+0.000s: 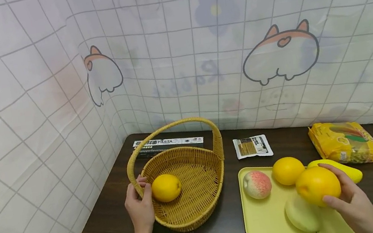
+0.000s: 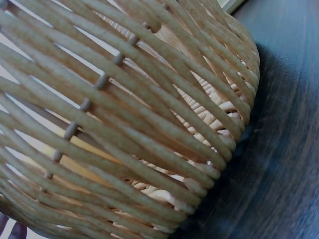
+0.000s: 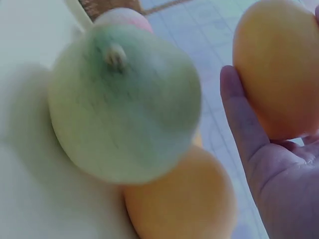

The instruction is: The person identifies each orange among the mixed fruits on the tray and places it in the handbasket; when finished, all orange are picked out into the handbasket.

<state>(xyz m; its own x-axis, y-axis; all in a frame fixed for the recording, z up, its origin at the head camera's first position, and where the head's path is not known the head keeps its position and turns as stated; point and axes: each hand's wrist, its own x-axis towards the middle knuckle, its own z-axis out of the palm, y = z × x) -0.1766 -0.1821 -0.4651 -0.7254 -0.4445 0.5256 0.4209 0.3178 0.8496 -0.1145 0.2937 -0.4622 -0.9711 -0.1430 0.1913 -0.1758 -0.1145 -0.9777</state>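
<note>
A wicker basket [image 1: 189, 174] with a tall arched handle stands on the table, one orange [image 1: 166, 188] lying inside it. My left hand [image 1: 140, 206] holds the basket's left rim at the foot of the handle; woven strands [image 2: 134, 119] fill the left wrist view. Over the yellow tray [image 1: 262, 226], my right hand [image 1: 352, 197] grips another orange [image 1: 317, 185] between thumb and fingers. Below it on the tray are a pale green fruit with a stem [image 3: 124, 99], a pink-and-white peach [image 1: 257, 184], and a further orange [image 1: 288, 171]. A long yellow fruit [image 1: 348, 172] is partly hidden behind the held orange.
Behind the basket lies a dark pasta box [image 1: 172, 144]. A small white-edged packet [image 1: 253, 147] sits beyond the tray, and a yellow bag [image 1: 348, 142] is at the back right. Grid-patterned cloth [image 1: 178, 51] hangs along the table's back and left.
</note>
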